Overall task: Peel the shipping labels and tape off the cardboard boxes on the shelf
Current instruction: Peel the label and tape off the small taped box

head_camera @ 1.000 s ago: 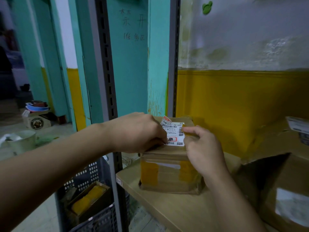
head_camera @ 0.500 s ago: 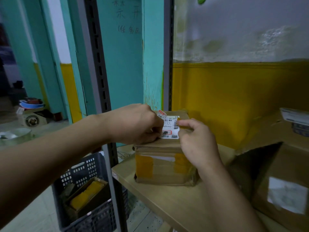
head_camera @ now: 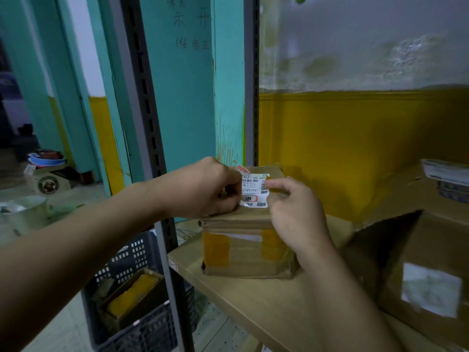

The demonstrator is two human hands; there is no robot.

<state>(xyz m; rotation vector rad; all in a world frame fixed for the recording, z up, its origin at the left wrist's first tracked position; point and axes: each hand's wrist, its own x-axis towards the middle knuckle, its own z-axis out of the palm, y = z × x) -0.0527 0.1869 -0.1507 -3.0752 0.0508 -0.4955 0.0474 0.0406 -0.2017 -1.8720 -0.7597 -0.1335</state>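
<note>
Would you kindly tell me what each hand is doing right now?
Left hand: pinching the label's lower left edge.
Right hand: curled against the box; grip cannot be told.

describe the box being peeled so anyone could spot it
Start at the wooden shelf against the yellow wall. At its left end, by the grey post, stands a small box under the left hand and right hand. Unlike the bigger box beside it, it has a barcode label on top and yellow tape patches in front.
</note>
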